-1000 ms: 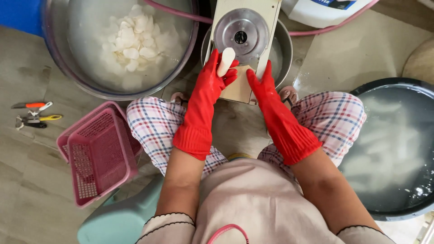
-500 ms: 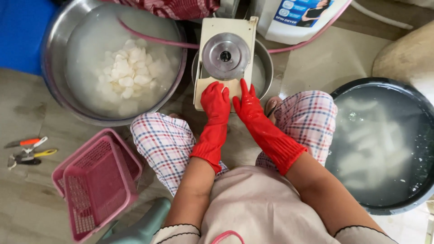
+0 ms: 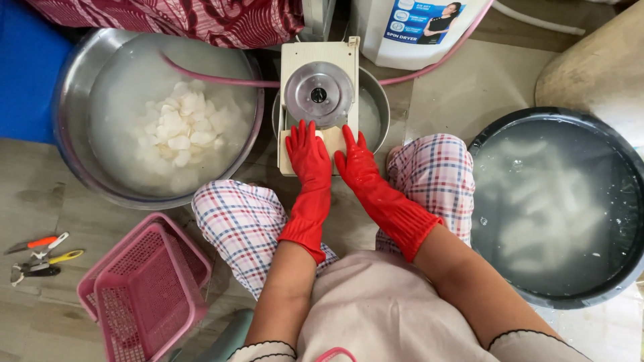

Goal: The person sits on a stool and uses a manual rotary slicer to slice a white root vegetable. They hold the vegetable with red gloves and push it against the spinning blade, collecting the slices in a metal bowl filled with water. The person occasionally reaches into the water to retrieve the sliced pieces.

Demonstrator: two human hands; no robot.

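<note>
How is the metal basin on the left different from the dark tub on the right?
The metal basin is shiny steel; the dark tub is black. The metal basin holds cloudy water with white slices piled near the middle, while the dark tub holds water with longer pale pieces under the surface. A pink hose runs over the metal basin, none over the dark tub. Both are round and sit on the floor.

**What We Count Here**

We count two red-gloved hands, the left hand (image 3: 310, 151) and the right hand (image 3: 357, 161), at one cream slicer (image 3: 319, 74). We see one steel basin (image 3: 80, 121), one small steel bowl (image 3: 377, 100), one dark tub (image 3: 557, 208), two stacked pink baskets (image 3: 144, 288) and three small hand tools (image 3: 40, 255).
</note>
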